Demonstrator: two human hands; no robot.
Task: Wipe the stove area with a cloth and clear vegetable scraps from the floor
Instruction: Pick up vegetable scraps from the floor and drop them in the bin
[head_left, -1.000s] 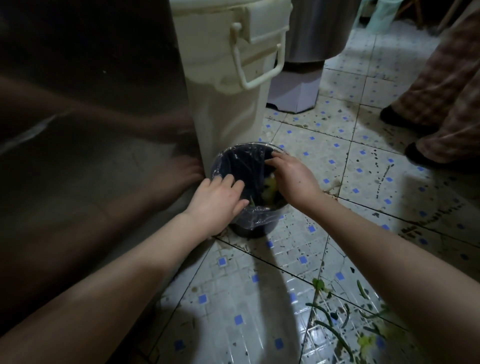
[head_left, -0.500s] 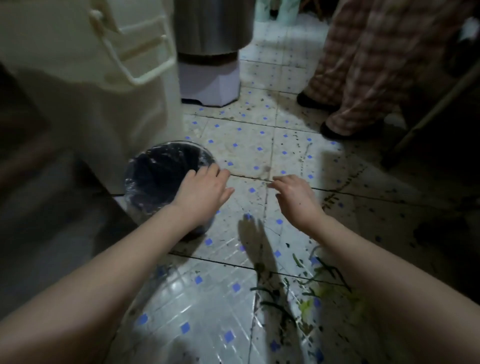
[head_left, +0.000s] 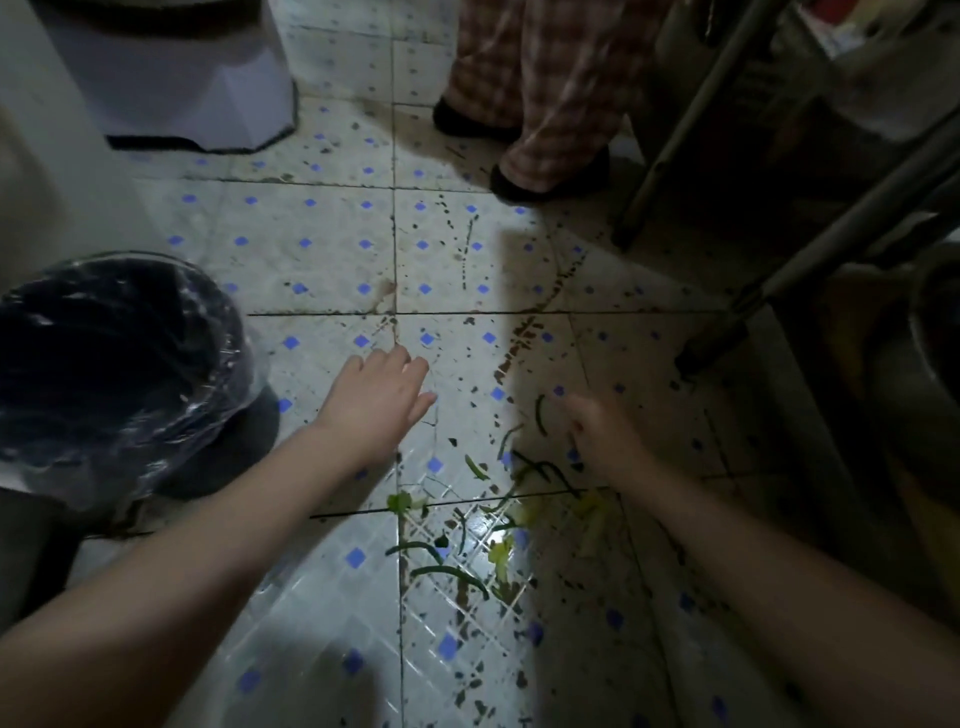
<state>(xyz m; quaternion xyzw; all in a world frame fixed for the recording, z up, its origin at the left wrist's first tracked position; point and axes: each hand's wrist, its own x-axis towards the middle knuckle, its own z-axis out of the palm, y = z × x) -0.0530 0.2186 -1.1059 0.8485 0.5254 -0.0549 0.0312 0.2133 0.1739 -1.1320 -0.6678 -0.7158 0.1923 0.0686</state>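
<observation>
In the frame's centre, the left hand (head_left: 376, 400) and right hand (head_left: 597, 431) have come away from the bin (head_left: 119, 364); both are empty, fingers loose, beside the vegetable scraps (head_left: 467, 525); another handful seems due.

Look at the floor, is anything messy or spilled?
Yes. Green vegetable scraps lie scattered on the tiled floor just below the right hand, not in the lined bin at left. Dark specks dot the tiles too.
</observation>
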